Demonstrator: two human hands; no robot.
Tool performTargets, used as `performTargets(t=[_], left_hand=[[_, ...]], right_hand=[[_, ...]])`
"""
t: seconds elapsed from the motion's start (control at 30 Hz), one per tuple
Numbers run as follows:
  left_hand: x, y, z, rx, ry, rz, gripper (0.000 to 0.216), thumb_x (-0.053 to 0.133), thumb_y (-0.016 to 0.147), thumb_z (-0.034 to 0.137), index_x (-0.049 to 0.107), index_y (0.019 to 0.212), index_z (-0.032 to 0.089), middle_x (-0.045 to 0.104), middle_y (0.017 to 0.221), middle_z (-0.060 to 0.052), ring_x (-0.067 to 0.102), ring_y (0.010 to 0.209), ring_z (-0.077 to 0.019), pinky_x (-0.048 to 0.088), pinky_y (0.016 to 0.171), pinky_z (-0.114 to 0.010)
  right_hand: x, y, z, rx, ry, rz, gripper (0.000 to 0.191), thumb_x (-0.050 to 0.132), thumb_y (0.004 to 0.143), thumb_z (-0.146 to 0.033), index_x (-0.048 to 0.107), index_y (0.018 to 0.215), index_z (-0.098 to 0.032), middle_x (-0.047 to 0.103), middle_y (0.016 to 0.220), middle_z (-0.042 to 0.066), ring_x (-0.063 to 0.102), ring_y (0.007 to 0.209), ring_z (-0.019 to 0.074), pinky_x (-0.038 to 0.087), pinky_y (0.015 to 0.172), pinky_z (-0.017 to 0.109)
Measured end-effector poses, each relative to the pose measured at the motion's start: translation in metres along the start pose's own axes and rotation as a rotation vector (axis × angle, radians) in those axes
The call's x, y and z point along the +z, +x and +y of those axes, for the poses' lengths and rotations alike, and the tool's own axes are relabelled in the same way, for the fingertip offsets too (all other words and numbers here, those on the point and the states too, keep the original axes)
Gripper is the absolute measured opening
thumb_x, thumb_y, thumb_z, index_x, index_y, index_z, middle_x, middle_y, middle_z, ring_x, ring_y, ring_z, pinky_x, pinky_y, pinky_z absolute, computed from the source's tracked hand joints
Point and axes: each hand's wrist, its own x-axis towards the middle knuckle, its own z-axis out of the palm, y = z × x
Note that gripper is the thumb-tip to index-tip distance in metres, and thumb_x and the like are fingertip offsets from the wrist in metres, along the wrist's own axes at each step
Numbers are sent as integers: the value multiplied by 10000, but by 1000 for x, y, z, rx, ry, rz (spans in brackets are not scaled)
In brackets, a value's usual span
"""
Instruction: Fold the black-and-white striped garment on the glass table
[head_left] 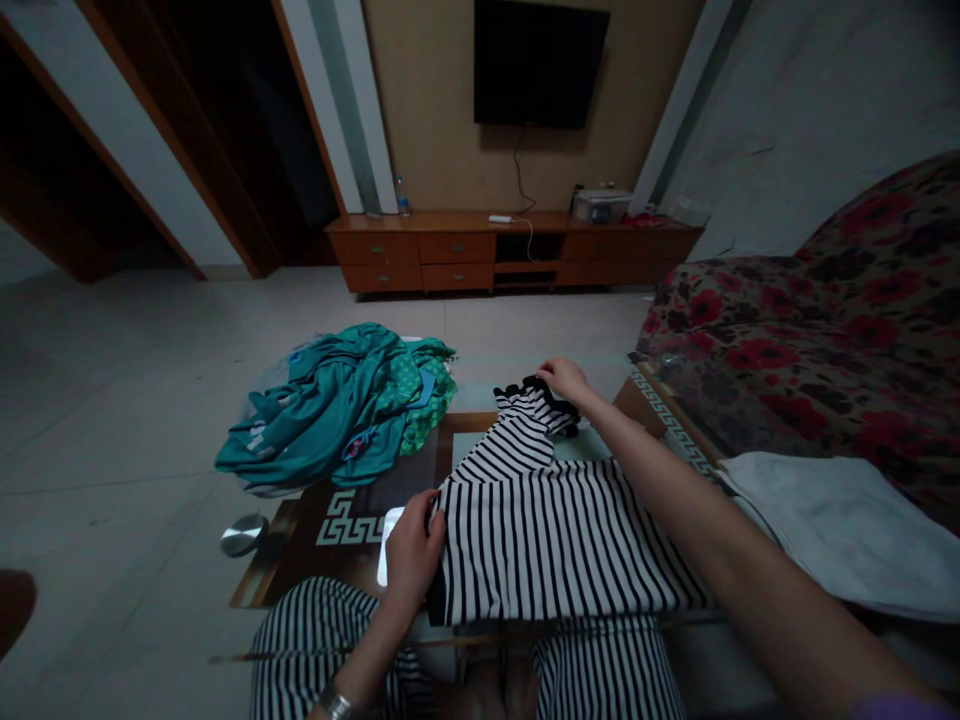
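Observation:
A black-and-white striped garment (540, 520) lies spread on a low glass-topped table (337, 520) right in front of me. My left hand (411, 548) pinches the garment's near left edge, fingers closed on the cloth. My right hand (564, 380) reaches to the far end and grips the black-trimmed sleeve cuff (536, 392). Another striped piece of cloth (315, 640) hangs below the table's near edge.
A heap of teal clothes (345, 405) sits on the table's far left. A white phone-like object (388, 545) lies by my left hand. A floral sofa (825, 330) stands right, with white cloth (840, 530) on it. A wooden TV cabinet (510, 250) lines the back wall.

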Motion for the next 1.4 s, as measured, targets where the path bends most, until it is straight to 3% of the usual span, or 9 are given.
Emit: performTargets(t=[0.13, 0.3, 0.43, 0.53, 0.7, 0.97, 1.2, 1.3, 1.4], left_hand=[[-1, 0, 1, -13, -8, 1, 297, 413, 867, 271, 562, 1099, 160, 644, 1067, -96, 610, 980, -231, 485, 848, -362], [-1, 0, 1, -3, -34, 14, 298, 414, 855, 258, 566, 1091, 158, 646, 1068, -100, 613, 984, -230, 489, 857, -365], [-2, -1, 3, -1, -56, 21, 302, 419, 834, 221, 562, 1094, 162, 645, 1075, -90, 615, 978, -216, 490, 859, -351], [-3, -1, 4, -1, -57, 11, 305, 419, 825, 205, 562, 1092, 172, 646, 1067, -77, 616, 972, -208, 488, 857, -341], [-5, -2, 5, -8, -80, -2, 306, 416, 820, 206, 561, 1088, 180, 641, 1065, -73, 609, 979, -213, 481, 862, -348], [-12, -4, 9, -41, -132, 21, 315, 420, 763, 171, 561, 1044, 182, 646, 980, -63, 616, 910, -211, 485, 821, -339], [-6, -4, 3, -3, -49, 43, 327, 423, 752, 133, 563, 1044, 182, 638, 1007, -64, 599, 939, -210, 468, 829, -327], [-5, -4, 4, 11, 41, 60, 312, 427, 774, 129, 561, 1053, 163, 624, 987, -84, 577, 956, -227, 457, 837, -345], [-7, -3, 7, 22, 159, 56, 263, 446, 842, 207, 560, 1069, 140, 599, 966, -104, 539, 944, -255, 444, 823, -378]], right_hand=[[1, -5, 4, -6, -82, 48, 452, 337, 950, -470, 643, 1128, -189, 662, 1125, 118, 589, 1058, 229, 413, 853, 280], [18, 5, 4, 25, -193, -24, 494, 429, 915, -487, 644, 1128, -97, 661, 1070, 205, 612, 998, 275, 428, 823, 340], [39, 12, -6, -198, -237, -43, 355, 447, 927, -300, 610, 1216, -174, 601, 1220, 140, 528, 1135, 223, 381, 922, 314], [49, 13, -14, -419, -269, -76, 315, 487, 884, -172, 666, 1124, -272, 529, 1322, 55, 420, 1235, 195, 310, 998, 301], [41, 12, -14, -546, -330, -109, 220, 516, 848, -164, 717, 931, -196, 561, 1224, 113, 416, 1180, 243, 301, 982, 358], [6, 38, -25, -494, -284, -122, 259, 539, 764, -168, 677, 983, -172, 645, 1053, 90, 522, 1027, 227, 370, 889, 296], [61, 59, -45, -492, -157, -313, 294, 637, 726, -205, 675, 1017, -207, 674, 1060, 24, 594, 909, 140, 422, 756, 181], [80, 61, -42, -426, -137, -335, 479, 729, 638, -203, 647, 1110, -214, 638, 1171, 48, 585, 992, 167, 428, 795, 195], [83, 61, -35, -323, -129, -329, 432, 740, 616, -215, 674, 1041, -188, 664, 1097, 75, 601, 949, 202, 441, 767, 229]])
